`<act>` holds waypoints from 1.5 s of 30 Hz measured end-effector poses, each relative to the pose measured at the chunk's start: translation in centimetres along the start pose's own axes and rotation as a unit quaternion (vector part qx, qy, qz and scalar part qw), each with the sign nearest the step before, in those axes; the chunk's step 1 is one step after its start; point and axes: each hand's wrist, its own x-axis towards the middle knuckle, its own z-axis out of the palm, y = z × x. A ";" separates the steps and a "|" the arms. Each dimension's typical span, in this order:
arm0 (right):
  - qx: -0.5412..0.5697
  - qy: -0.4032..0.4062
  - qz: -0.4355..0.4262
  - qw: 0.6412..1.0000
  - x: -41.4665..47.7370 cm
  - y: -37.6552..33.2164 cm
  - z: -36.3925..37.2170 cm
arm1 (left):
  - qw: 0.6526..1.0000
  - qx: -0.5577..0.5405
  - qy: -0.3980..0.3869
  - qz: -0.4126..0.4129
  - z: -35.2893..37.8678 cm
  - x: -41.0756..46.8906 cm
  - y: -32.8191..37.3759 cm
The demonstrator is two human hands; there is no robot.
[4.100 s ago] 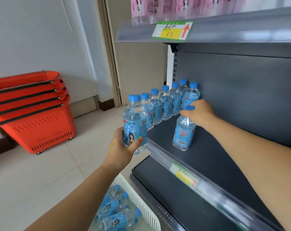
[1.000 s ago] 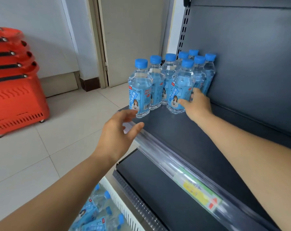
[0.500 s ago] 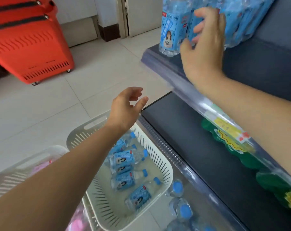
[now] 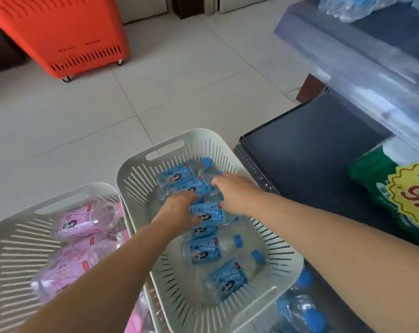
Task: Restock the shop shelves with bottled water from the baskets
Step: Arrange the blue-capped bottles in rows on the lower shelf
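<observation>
A white slatted basket (image 4: 170,145) on the floor holds several blue-labelled water bottles lying on their sides. Both my hands are down inside it. My left hand (image 4: 179,210) grips one blue-labelled bottle (image 4: 211,213) around its middle. My right hand (image 4: 235,188) lies just beyond it, fingers curled over another blue-labelled bottle (image 4: 201,185) at the basket's far end. Two more bottles (image 4: 206,251) lie nearer me. The dark shelf (image 4: 348,44) at the upper right shows the blurred bases of the stocked bottles (image 4: 343,8).
A second white basket (image 4: 59,203) with pink-labelled bottles sits to the left. Stacked orange shopping baskets (image 4: 66,32) stand at the back left on the tiled floor. The lower shelf (image 4: 311,152) carries a green package (image 4: 396,193). Blue-capped bottles (image 4: 299,308) lie beside the basket.
My view has dropped from the shelf to the floor. Both hands left the shelved bottles and reached down into the white basket, where the left now holds a bottle.
</observation>
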 end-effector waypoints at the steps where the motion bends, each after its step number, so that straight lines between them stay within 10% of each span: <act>1: -0.029 -0.038 0.006 0.999 0.9 0.2 1.0 | 1.000 0.005 -0.008 -0.006 0.4 0.4 -0.3; 6: -0.159 -0.187 0.040 0.969 4.3 0.8 5.1 | 1.000 0.017 -0.020 -0.004 0.8 1.9 -1.2; 13: -0.197 -0.164 0.010 0.966 4.2 0.0 5.5 | 0.999 0.033 -0.011 0.019 0.5 0.1 -1.4; 27: -0.248 0.029 -0.180 0.951 -12.9 -8.2 -7.1 | 0.984 -0.058 0.171 -0.015 -3.3 -16.5 7.8; 34: -0.188 0.297 -0.148 0.924 -21.4 -7.4 -9.1 | 0.934 -0.216 0.284 0.000 -3.7 -21.2 10.9; 45: -0.047 0.264 -0.127 0.955 -24.2 -11.5 -12.3 | 0.900 -0.307 0.308 0.031 -6.9 -27.0 11.0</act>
